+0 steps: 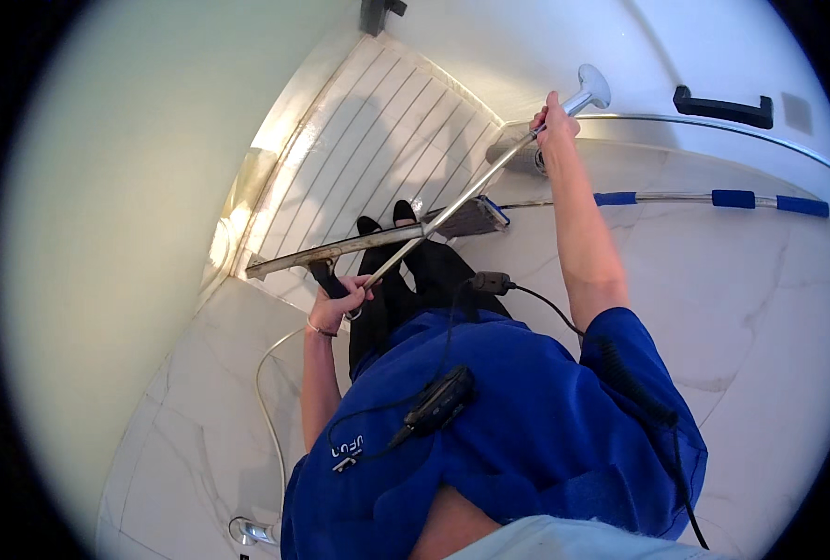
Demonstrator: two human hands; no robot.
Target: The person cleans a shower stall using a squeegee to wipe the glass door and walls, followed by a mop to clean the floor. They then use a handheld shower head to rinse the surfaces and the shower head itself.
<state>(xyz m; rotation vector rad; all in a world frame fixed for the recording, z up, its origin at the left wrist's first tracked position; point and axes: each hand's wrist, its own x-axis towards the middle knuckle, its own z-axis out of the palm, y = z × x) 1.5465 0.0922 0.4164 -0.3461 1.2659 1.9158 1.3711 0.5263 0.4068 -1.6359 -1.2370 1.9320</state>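
Observation:
My right hand [555, 123], raised at the upper right, is wrapped round the neck of a chrome handheld shower head [594, 86], which faces the white wall. From its lower end a metal shower hose [476, 198] runs taut down to my left hand [343, 299]. That hand is closed round the black handle [326, 278] of a squeegee, with the hose passing at its fingers. The long, worn blade bar of the squeegee [340, 247] lies across the view in front of my legs. Beyond my left hand the hose [264, 373] loops down to a chrome wall fitting [256, 531].
Right of my feet lies a flat mop head [471, 217], its silver and blue pole [676, 197] stretching right. A grey rolled item [518, 157] is behind it. Black handles [728, 108] stick out from the wall. A pale panel [154, 187] fills the left; slatted flooring [368, 140] lies ahead.

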